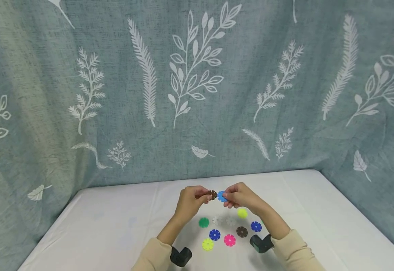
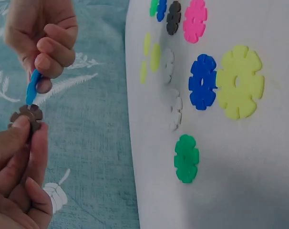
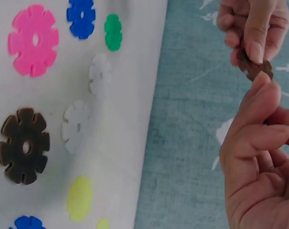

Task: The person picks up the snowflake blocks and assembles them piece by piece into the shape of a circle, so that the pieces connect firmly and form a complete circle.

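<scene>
Above the far part of the table, my left hand (image 1: 190, 203) pinches a brown notched flower disc (image 1: 213, 195) between thumb and fingers. My right hand (image 1: 244, 196) pinches a light blue notched disc (image 1: 221, 196) just to its right. In the left wrist view the blue disc (image 2: 33, 88) appears nearly edge-on, its lower tip at the rim of the brown disc (image 2: 35, 113). Whether their slots interlock I cannot tell. The right wrist view shows the brown disc (image 3: 249, 67), while the right fingers (image 3: 259, 102) hide the blue one.
On the white tablecloth (image 1: 108, 226) below the hands lie loose discs: green (image 1: 204, 222), dark blue (image 1: 215, 235), yellow (image 1: 207, 244), pink (image 1: 230, 240), brown (image 1: 242, 232) and pale white (image 1: 231, 220). More blue and yellow ones lie rightward. A leaf-patterned curtain (image 1: 115, 94) hangs behind.
</scene>
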`<state>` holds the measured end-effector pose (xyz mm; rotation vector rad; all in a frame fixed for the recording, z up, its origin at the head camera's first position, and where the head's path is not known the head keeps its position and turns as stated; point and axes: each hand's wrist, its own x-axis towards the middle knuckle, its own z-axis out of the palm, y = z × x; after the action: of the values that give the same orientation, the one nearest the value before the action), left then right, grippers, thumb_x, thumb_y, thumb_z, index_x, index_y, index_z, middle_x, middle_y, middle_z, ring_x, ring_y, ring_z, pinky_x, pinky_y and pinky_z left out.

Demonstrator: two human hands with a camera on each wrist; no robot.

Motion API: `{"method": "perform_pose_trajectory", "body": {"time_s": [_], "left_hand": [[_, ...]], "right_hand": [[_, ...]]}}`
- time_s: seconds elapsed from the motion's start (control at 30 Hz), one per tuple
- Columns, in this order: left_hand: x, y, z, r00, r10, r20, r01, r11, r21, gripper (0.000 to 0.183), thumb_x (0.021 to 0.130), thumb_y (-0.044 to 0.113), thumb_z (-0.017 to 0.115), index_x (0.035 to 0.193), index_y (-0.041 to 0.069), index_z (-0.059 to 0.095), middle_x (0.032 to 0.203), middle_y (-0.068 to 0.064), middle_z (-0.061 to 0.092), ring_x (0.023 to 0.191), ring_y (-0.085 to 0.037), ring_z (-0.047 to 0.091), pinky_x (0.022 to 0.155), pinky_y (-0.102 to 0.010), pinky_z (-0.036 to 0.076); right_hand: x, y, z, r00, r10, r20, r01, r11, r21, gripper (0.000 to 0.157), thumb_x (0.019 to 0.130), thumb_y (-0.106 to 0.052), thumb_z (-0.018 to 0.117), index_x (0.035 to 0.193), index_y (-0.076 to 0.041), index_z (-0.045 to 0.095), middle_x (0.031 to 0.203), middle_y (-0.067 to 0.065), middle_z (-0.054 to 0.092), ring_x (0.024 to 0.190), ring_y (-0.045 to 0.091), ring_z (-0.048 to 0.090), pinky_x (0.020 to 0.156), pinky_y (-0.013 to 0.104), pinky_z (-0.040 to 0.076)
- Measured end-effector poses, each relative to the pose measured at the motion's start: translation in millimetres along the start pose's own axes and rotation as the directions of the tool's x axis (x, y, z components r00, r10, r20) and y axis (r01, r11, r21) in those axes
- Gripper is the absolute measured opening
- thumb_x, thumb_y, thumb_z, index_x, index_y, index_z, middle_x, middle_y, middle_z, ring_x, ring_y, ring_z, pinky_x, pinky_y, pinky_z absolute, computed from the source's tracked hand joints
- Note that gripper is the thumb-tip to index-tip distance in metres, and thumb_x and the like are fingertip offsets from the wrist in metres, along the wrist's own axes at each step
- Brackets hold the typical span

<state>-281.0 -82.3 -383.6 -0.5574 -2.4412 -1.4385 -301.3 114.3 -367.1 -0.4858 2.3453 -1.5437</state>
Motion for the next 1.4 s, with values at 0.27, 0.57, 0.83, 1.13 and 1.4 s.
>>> {"method": "perform_pose_trajectory", "body": {"time_s": [0.27, 0.57, 0.83, 1.13, 1.4], "left_hand": [[-4.3, 5.6, 0.2, 0.999, 0.035, -0.041, -0.035, 0.999, -0.011, 0.006, 0.080, 0.004, 0.067, 0.084, 0.000, 0.070, 0.081, -0.012, 0.072, 0.068, -0.014, 0.067, 0.062, -0.018, 0.051], [-7.6, 8.2, 2.0, 0.979, 0.165, -0.116, -0.148, 0.979, 0.143, 0.005, 0.079, 0.010, 0.070, 0.079, 0.005, 0.072, 0.076, -0.003, 0.072, 0.069, -0.012, 0.067, 0.064, -0.017, 0.050], [-9.8, 12.0, 5.2, 0.963, 0.220, -0.153, -0.192, 0.965, 0.178, 0.005, 0.078, 0.010, 0.071, 0.079, 0.005, 0.072, 0.073, -0.004, 0.072, 0.065, -0.012, 0.067, 0.061, -0.019, 0.051], [-10.4, 14.1, 7.5, 0.919, 0.341, -0.198, -0.277, 0.915, 0.293, 0.006, 0.077, 0.012, 0.072, 0.075, 0.006, 0.072, 0.069, -0.001, 0.071, 0.061, -0.009, 0.065, 0.056, -0.021, 0.047], [-12.0, 17.1, 13.4, 0.882, 0.428, -0.197, -0.316, 0.847, 0.426, 0.004, 0.075, 0.008, 0.074, 0.072, 0.007, 0.071, 0.065, 0.000, 0.070, 0.054, -0.007, 0.059, 0.053, -0.018, 0.042]], "right_hand": [[-1.9, -6.9, 3.4, 0.999, 0.024, -0.037, -0.022, 0.999, 0.043, 0.023, 0.092, -0.009, 0.049, 0.094, 0.011, 0.060, 0.060, -0.002, 0.059, 0.054, 0.006, 0.053, 0.051, 0.019, 0.039], [-3.6, -10.6, 2.7, 0.999, 0.024, -0.038, -0.021, 0.997, 0.079, 0.022, 0.092, -0.009, 0.050, 0.094, 0.011, 0.061, 0.060, -0.002, 0.058, 0.054, 0.007, 0.051, 0.050, 0.017, 0.039], [-3.5, -12.4, 5.7, 0.998, 0.034, -0.056, -0.028, 0.993, 0.116, 0.025, 0.092, -0.007, 0.050, 0.098, 0.016, 0.058, 0.060, -0.002, 0.057, 0.053, 0.005, 0.051, 0.051, 0.016, 0.040], [-0.3, -19.7, 11.5, 0.982, 0.109, -0.153, -0.097, 0.992, 0.085, 0.020, 0.091, -0.004, 0.052, 0.094, 0.012, 0.063, 0.056, 0.000, 0.058, 0.048, 0.005, 0.052, 0.051, 0.016, 0.046], [-1.1, -17.9, 14.3, 0.983, 0.089, -0.161, -0.073, 0.992, 0.100, 0.018, 0.090, -0.002, 0.052, 0.091, 0.013, 0.062, 0.054, -0.001, 0.056, 0.046, 0.004, 0.052, 0.049, 0.015, 0.046]]}}
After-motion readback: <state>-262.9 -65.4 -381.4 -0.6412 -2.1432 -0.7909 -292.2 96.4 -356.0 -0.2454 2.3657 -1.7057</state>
